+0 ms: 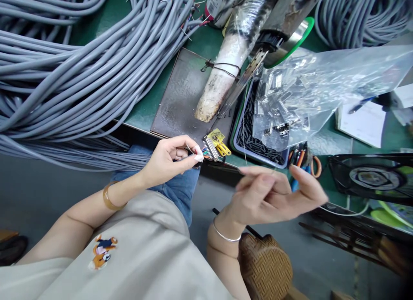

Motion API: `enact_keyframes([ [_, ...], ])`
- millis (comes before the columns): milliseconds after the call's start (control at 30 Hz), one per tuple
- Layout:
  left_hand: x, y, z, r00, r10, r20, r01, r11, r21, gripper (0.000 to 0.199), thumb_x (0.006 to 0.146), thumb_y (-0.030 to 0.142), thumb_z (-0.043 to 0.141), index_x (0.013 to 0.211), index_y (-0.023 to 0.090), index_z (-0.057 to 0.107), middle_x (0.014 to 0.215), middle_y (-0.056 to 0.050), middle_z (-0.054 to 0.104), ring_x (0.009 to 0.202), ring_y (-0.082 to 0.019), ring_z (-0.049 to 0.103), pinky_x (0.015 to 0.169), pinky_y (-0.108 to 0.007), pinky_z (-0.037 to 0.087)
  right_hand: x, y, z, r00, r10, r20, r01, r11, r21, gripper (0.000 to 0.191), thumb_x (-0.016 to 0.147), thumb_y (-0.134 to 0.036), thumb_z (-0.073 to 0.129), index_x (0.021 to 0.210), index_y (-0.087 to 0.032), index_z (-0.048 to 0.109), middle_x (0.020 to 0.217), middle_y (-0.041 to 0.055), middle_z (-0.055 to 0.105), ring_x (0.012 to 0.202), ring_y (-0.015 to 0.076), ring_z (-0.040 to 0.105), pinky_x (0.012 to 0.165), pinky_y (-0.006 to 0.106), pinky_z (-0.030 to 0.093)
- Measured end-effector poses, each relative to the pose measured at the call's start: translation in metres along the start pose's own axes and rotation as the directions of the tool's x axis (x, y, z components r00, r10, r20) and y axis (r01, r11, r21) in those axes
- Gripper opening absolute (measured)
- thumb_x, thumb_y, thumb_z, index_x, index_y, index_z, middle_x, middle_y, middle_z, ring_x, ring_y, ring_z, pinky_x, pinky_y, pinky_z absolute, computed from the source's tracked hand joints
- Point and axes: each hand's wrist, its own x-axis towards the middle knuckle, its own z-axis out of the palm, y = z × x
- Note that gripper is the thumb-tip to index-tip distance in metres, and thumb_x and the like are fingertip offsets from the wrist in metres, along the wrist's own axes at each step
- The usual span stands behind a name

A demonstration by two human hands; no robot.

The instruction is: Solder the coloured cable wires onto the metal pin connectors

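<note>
Many grey cables (106,72) piled at 10 o'clock on green workbench (145,113). L hand (171,156) near centre: thumb + index pinching coloured wires (206,153) leading to D-sub connector (211,148); conn. just beside fingertips at their 3 o'clock, against yellow clip (219,139). R hand (264,194) approx 4 o'clock, blurred, fingers part-curled, one raised; thin wire (244,141) runs down to fingertips, can't tell if gripped. Tray (263,159) w/ black sleeves (250,139) at 2 o'clock, clear plastic bag (355,72) partly over it. Black fan (371,177) farther out, 3 o'clock.
</note>
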Motion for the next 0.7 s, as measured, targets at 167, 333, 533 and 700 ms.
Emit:
enact_keyframes([
  [167,0.004,0.001,0.0,0.999,-0.034,-0.006,0.034,0.999,-0.032,0.022,0.081,0.027,0.079,0.082,0.014,0.062,0.067,0.003,0.061,0.044,-0.001,0.048,0.04,-0.012,0.041,-0.013,0.004,0.001,0.959,-0.044,0.279,0.098,0.978,-0.183,0.017,0.09,-0.01,0.072,0.102,-0.022,0.068,0.094,-0.0001,0.079,0.083,0.0162,0.079,0.073,0.028,0.066],
  [333,0.006,0.001,0.002,0.998,-0.057,-0.01,0.056,0.998,-0.04,0.027,0.079,0.031,0.083,0.083,0.014,0.061,0.067,0.004,0.061,0.042,-0.001,0.047,0.038,-0.011,0.038,-0.019,0.01,0.006,0.946,-0.009,0.324,0.061,0.987,-0.149,0.013,0.092,-0.012,0.07,0.1,-0.022,0.067,0.095,0.0004,0.079,0.082,0.0148,0.079,0.069,0.026,0.064],
  [533,0.007,-0.002,0.002,0.996,-0.077,-0.035,0.075,0.997,-0.032,0.027,0.078,0.032,0.082,0.081,0.014,0.062,0.07,0.002,0.061,0.043,-0.001,0.049,0.039,-0.012,0.041,-0.017,0.013,0.001,0.998,-0.003,0.068,0.003,1.0,0.006,0.024,0.096,-0.022,0.064,0.12,-0.024,0.062,0.068,-0.0092,0.064,0.039,0.0053,0.053,0.04,0.018,0.045],
  [700,0.006,-0.004,0.001,0.997,-0.069,-0.031,0.069,0.997,-0.029,0.025,0.078,0.031,0.082,0.082,0.014,0.064,0.07,0.001,0.062,0.044,-0.002,0.049,0.039,-0.013,0.042,-0.016,0.015,-0.001,0.977,0.014,0.214,0.013,0.992,-0.126,0.027,0.093,-0.009,0.065,0.116,-0.023,0.065,0.09,-0.0016,0.079,0.073,0.0147,0.078,0.07,0.028,0.066],
])
